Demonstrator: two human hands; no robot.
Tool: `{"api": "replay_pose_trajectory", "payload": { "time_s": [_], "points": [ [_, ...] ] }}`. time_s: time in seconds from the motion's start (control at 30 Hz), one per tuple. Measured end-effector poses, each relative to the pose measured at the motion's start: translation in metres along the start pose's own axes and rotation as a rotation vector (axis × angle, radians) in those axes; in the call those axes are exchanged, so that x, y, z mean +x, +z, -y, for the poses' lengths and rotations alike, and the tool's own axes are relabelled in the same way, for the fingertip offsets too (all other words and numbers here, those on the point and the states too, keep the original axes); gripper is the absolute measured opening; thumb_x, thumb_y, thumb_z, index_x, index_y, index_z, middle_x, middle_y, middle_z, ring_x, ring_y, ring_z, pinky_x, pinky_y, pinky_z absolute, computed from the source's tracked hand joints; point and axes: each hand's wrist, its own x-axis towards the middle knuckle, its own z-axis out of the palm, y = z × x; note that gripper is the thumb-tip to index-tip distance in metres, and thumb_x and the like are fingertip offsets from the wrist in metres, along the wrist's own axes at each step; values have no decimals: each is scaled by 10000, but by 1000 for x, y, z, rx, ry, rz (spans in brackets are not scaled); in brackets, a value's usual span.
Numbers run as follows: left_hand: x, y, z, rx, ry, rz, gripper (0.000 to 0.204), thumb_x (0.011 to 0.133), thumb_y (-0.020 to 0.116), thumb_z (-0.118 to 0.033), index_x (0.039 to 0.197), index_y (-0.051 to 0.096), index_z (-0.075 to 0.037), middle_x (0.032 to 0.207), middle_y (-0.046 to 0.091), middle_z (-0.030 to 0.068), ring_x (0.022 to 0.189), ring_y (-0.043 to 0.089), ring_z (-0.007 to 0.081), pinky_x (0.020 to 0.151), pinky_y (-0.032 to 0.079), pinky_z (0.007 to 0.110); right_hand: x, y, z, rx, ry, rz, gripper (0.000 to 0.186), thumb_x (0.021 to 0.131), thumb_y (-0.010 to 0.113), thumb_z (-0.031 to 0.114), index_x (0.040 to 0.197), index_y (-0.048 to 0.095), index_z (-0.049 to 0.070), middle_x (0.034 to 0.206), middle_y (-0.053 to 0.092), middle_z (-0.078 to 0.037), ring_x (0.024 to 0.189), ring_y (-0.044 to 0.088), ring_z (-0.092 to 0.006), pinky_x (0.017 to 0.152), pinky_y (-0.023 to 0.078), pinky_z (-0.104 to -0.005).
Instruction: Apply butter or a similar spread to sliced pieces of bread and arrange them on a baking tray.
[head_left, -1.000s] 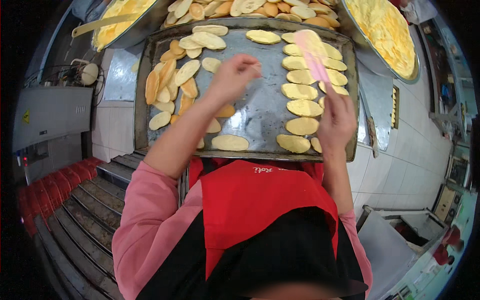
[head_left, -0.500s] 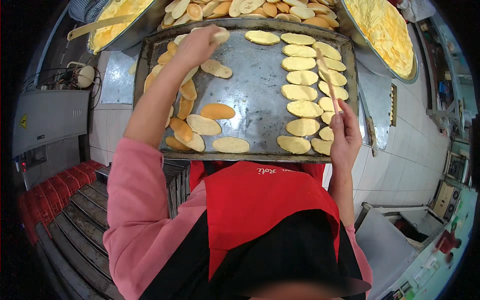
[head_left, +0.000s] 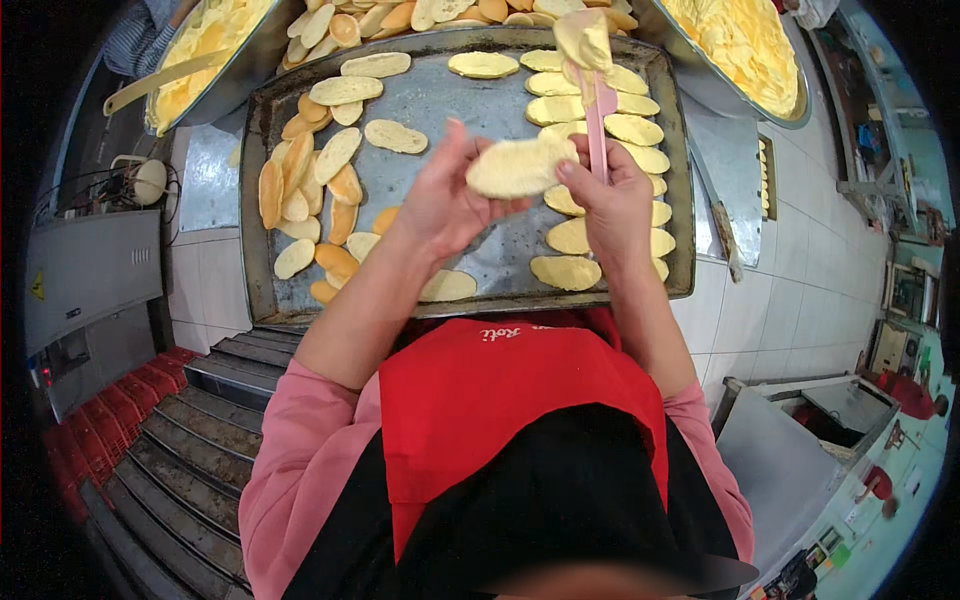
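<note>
In front of me, above the baking tray [head_left: 460,110], an oval bread slice [head_left: 515,168] spans the gap between my hands. My left hand [head_left: 455,200] supports it with fingers beneath and thumb raised. My right hand [head_left: 610,195] grips a pink-handled spatula [head_left: 597,135], its head loaded with pale yellow cream; that hand's thumb touches the slice's right end. Cream-coated slices [head_left: 566,272] stand in columns along the tray's right side, partly hidden by my right hand. Plain slices [head_left: 338,155], some brown side up, lie loosely on the left.
Metal bowls of yellow cream [head_left: 735,50] stand at far left and far right, the left one with a wooden-looking paddle [head_left: 165,78]. More bread slices [head_left: 440,12] pile behind the tray. A long knife [head_left: 722,215] lies to the right. Red crates [head_left: 120,400] sit lower left.
My left hand has brought a bread slice from the tray's far left to the middle. My right hand has moved left and up with the spatula, meeting the slice.
</note>
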Motion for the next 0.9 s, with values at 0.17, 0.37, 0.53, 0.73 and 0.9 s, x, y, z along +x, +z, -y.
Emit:
{"api": "replay_pose_trajectory", "payload": {
  "time_s": [0.17,0.37,0.53,0.73,0.9],
  "points": [
    [3,2,3,157,-310,88,341,870,512,-256,1097,497,-1,1058,569,181,864,620,286,766,528,377,-12,-7,6,-74,141,100,377,718,679,18,1058,534,-50,883,595,-76,764,578,-120,704,486,-217],
    [3,4,17,-137,-152,119,367,890,446,-211,1207,416,-28,1116,553,125,995,575,218,819,498,342,-15,-18,-20,22,-85,4,286,843,566,70,1118,543,-4,856,566,-23,730,506,-67,647,434,-183],
    [3,2,8,-167,-35,81,361,900,434,-215,1226,396,-64,1138,540,102,1063,534,207,851,479,341,-30,-15,-23,-171,-269,-5,251,864,528,54,1109,577,22,740,534,3,642,454,-58,544,381,-198],
    [-2,-16,-4,-193,91,-31,336,903,451,-192,1212,399,-73,1141,531,84,1032,550,200,853,484,347,-33,-48,17,-944,-583,263,299,702,595,-42,966,651,88,636,502,-74,578,501,-210,522,390,-286],
    [0,-15,-1,-264,95,3,327,893,474,-161,1197,397,-70,1130,532,83,1009,563,202,856,488,362,-37,-34,18,-1125,-869,152,330,687,599,3,976,656,152,613,454,-43,516,457,-217,478,351,-313]
  ]
}}
